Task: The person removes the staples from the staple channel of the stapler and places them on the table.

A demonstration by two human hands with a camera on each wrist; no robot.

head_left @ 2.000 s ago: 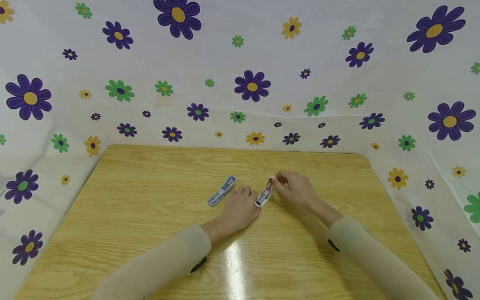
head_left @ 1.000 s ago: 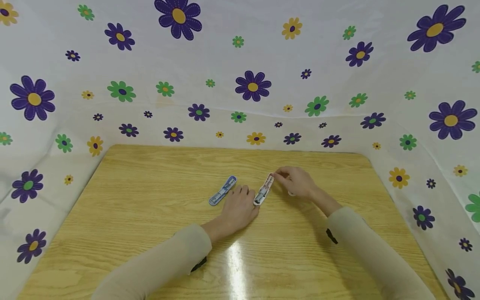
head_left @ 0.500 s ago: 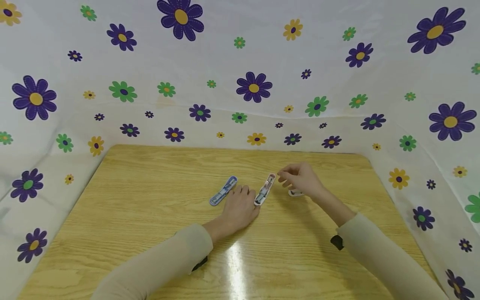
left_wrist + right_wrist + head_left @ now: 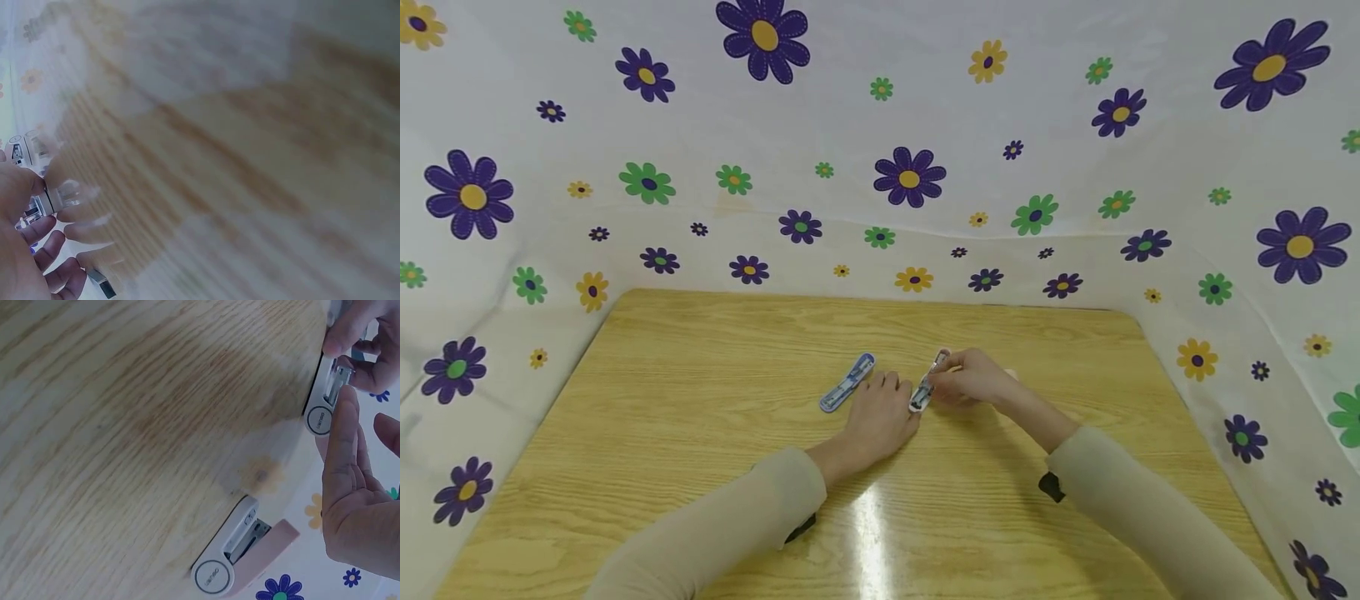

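A white and pink stapler (image 4: 919,400) lies opened out long in the head view, between both hands. My left hand (image 4: 880,417) grips its near end, the thumb and fingers pinching the body in the right wrist view. My right hand (image 4: 972,377) reaches over its middle from the right and hides part of it. In the right wrist view the right index fingertip touches the stapler's inner metal part, with the thumb held apart. A blue stapler (image 4: 847,383), also opened out, lies just left of the left hand.
A second white and pink stapler (image 4: 269,550) stands partly opened on the table in the right wrist view; the head view shows only a sliver of it behind the right hand. The wooden table (image 4: 700,358) meets a flowered cloth (image 4: 820,108) at the back and sides.
The right hand held the stapler's far end, which swung out straight. It then let go, drew back right, and has now come in over the stapler's middle. The left hand has stayed put.
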